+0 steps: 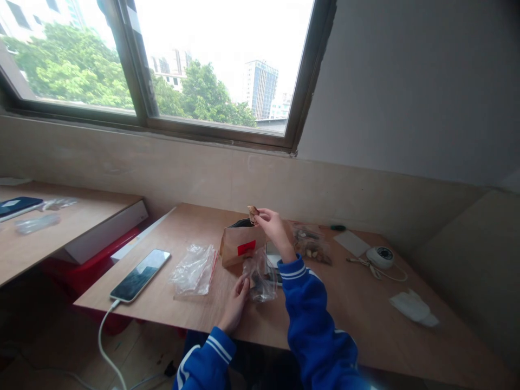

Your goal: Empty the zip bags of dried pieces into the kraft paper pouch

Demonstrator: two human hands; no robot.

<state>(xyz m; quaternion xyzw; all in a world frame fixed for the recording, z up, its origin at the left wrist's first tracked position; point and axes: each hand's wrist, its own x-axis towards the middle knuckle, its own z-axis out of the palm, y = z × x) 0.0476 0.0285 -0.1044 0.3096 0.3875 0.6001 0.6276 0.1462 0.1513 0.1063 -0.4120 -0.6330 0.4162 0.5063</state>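
Observation:
My right hand (273,226) is raised over the open top of a brown paper bag (239,245) with a red label, pinching a small brown piece (253,211) between its fingertips. My left hand (235,302) rests on the wooden table (357,309) and holds the edge of a small clear plastic bag (260,277) with some dark bits inside. Both sleeves are blue with white stripes. The paper bag stands upright just beyond the plastic bag.
A pile of empty clear bags (194,269) lies left of the paper bag, and a phone (140,274) on a white cable beyond it. A clear bag of brown pieces (311,244), a white round device (381,255), a card (351,242) and a tissue (413,307) lie to the right.

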